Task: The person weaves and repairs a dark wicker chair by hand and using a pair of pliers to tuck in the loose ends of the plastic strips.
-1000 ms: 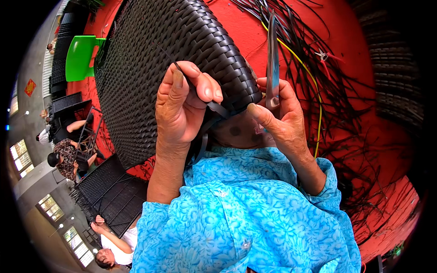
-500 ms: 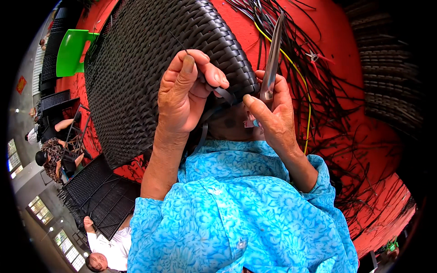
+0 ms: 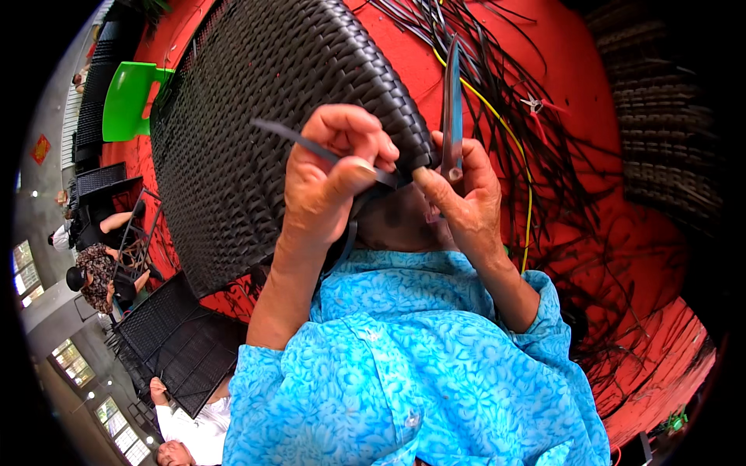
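A dark woven plastic-rattan panel [image 3: 256,132] leans across in front of me, its rounded corner close to my hands. My left hand [image 3: 322,175] is closed, pinching a flat black plastic strip [image 3: 291,134] between thumb and fingers. One end of the strip sticks out to the upper left; the other runs toward the panel's corner. My right hand [image 3: 470,194] is closed round a pair of scissors [image 3: 453,109], blades together and pointing up, handles mostly hidden. Its thumb tip rests against the panel's corner.
Loose black strips [image 3: 505,93] and one yellow strip [image 3: 497,109] lie on the red floor covering at right, with red-handled pliers [image 3: 535,109] among them. A woven piece [image 3: 660,116] stands far right. At left are a green chair [image 3: 128,101], dark frames and several people.
My left hand has shifted slightly right and down and turned, so the strip's broad face now shows. The scissors have rotated a little in my right hand, tips leaning further left.
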Available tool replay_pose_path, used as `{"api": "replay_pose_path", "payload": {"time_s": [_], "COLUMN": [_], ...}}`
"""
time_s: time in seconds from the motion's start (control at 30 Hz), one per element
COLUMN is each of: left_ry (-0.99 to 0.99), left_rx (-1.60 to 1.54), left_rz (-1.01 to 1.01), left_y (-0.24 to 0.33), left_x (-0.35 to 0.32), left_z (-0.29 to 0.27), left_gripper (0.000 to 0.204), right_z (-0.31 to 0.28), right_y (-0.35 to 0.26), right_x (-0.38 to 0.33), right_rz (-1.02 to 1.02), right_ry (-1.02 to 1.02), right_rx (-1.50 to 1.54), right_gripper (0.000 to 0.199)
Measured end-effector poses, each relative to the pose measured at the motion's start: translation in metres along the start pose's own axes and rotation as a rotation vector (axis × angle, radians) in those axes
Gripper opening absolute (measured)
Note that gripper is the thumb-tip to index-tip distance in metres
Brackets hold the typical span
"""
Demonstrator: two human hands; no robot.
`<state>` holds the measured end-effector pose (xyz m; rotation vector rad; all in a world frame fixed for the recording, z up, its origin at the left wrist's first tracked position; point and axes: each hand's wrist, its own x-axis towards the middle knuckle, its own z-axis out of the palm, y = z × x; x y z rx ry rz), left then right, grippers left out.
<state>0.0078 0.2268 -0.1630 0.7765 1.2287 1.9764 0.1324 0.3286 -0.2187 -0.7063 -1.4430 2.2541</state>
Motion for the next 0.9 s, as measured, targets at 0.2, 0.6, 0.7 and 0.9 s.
{"api": "replay_pose_path", "payload": {"time_s": [0.2,0.6,0.7,0.9], "left_ry": [0.074,0.052,0.183,-0.078], "left_rx": [0.332,0.751,0.752,1.479], "left_rz": [0.01,0.057,-0.096,0.267], "left_y": [0.007,0.013,0.012,0.007], "left_x": [-0.016,-0.033,-0.036,-0.022], "left_z": [0.01,0.017,0.024,0.026], "left_gripper": [0.02,0.026,0.021,0.037], "right_z": [0.002,-0.004,-0.005,-0.009], "right_y": [0.0,-0.008,-0.007,0.003], "right_x": [-0.003,-0.008,-0.008,-0.005], "right_rz": [-0.012,0.085,0.088,0.092], "right_ry": [-0.001,-0.042,-0.046,-0.061], "right_rx": [0.052,0.108,0.131,0.142], "right_gripper": [0.032,0.032,0.032,0.039]}}
